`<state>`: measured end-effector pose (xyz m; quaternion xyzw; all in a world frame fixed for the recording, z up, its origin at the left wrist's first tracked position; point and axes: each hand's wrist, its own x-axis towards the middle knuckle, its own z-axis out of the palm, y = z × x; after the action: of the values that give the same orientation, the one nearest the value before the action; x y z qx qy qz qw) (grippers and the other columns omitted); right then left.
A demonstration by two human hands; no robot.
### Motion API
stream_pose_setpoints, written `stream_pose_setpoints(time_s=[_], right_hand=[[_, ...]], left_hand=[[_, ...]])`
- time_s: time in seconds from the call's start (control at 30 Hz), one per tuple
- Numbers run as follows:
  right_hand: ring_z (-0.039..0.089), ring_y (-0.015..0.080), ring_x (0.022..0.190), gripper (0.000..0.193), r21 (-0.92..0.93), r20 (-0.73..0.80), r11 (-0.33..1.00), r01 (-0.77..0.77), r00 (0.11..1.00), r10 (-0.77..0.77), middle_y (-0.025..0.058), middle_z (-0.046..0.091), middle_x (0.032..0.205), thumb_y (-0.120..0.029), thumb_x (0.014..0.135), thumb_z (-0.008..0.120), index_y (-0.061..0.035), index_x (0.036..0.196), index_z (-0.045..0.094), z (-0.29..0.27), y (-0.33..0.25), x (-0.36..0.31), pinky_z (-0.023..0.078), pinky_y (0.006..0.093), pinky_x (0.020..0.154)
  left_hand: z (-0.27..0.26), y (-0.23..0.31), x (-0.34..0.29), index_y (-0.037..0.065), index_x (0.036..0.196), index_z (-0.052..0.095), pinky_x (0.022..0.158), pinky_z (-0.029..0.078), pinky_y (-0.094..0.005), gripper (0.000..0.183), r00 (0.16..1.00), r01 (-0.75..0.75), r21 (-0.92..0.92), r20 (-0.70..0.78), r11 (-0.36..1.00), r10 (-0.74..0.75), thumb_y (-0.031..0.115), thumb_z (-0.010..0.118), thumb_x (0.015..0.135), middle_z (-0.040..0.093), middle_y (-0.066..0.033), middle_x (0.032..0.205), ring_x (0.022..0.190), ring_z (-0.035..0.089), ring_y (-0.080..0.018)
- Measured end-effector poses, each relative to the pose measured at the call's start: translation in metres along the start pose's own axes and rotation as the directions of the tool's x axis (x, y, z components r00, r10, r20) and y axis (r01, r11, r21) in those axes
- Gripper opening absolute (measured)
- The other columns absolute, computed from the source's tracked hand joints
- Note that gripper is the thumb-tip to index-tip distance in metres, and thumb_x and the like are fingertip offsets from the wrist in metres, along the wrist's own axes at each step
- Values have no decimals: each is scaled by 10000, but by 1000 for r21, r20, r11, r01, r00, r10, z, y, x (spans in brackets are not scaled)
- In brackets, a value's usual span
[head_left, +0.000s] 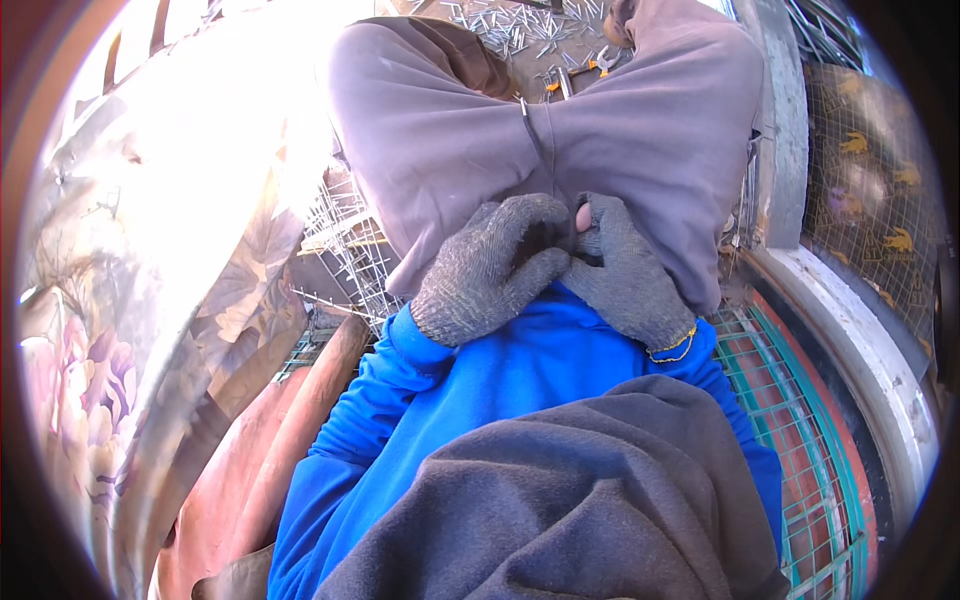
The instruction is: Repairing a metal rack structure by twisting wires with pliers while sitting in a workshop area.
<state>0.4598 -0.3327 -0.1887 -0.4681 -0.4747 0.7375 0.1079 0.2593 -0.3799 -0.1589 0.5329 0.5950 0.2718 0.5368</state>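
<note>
In front of my belly, over my lap, both hands are close together in grey knit gloves. My left hand [492, 265] is closed in a curve, thumb and fingers bent toward the right hand with a dark gap between them. My right hand [630, 265] is closed too, and a bare fingertip pokes out of its glove. Whatever the fingers pinch, if anything, is too hidden to make out. A dark drawstring [532, 135] runs down the grey-mauve trousers [440, 130] toward the hands. Blue sleeves [360, 400] cover my forearms.
Beyond my legs lie many loose metal nails or pins [540, 30] and orange-handled pliers [603, 62]. Wire mesh [345, 240] and a flowered sheet [90, 390] are at the left. A green wire rack [800, 450] and a pale curved ledge [850, 310] stand at the right.
</note>
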Motion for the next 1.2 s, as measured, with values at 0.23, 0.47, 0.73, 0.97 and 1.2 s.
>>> stream_pose_setpoints(time_s=[0.23,0.47,0.73,0.97,1.2], right_hand=[[709,237,995,549,-139,14,989,57,998,-56,142,684,1091,-57,861,735,-63,1302,409,-3,-3,-6,563,396,865],[687,206,825,526,-197,13,980,28,1000,-26,76,647,913,-41,870,716,-88,1309,432,-7,-5,-13,566,382,796],[677,164,808,493,-219,-106,975,30,993,-54,54,645,899,-64,883,732,-95,1289,455,-1,-9,-9,571,358,779],[674,162,804,446,-261,-90,964,-50,996,27,49,655,896,-106,890,745,-94,1246,477,-2,-20,-10,574,358,782],[660,161,785,419,-208,-2,978,-25,1000,25,53,641,870,-106,887,738,-95,1220,484,-7,-18,-12,565,355,752]], left_hand=[[-15,10,1,45,1289,597,934,534,-347,292,962,239,-173,173,955,-210,144,652,1020,699,-119,1148,1086,682,-181],[-8,-6,-9,63,1258,581,880,525,-343,318,980,192,-94,74,977,-186,198,702,997,674,-87,1062,988,656,-157],[-5,-5,-5,84,1224,598,835,526,-325,487,961,265,-51,94,963,-259,261,867,859,640,-60,1048,943,623,-142],[3,-13,-8,66,1193,651,829,545,-352,412,994,62,166,76,984,-75,201,850,859,632,-115,1086,937,676,-229],[8,-28,-8,82,1234,663,814,555,-389,331,990,-138,182,15,974,138,153,757,924,664,-132,1047,932,689,-290]])
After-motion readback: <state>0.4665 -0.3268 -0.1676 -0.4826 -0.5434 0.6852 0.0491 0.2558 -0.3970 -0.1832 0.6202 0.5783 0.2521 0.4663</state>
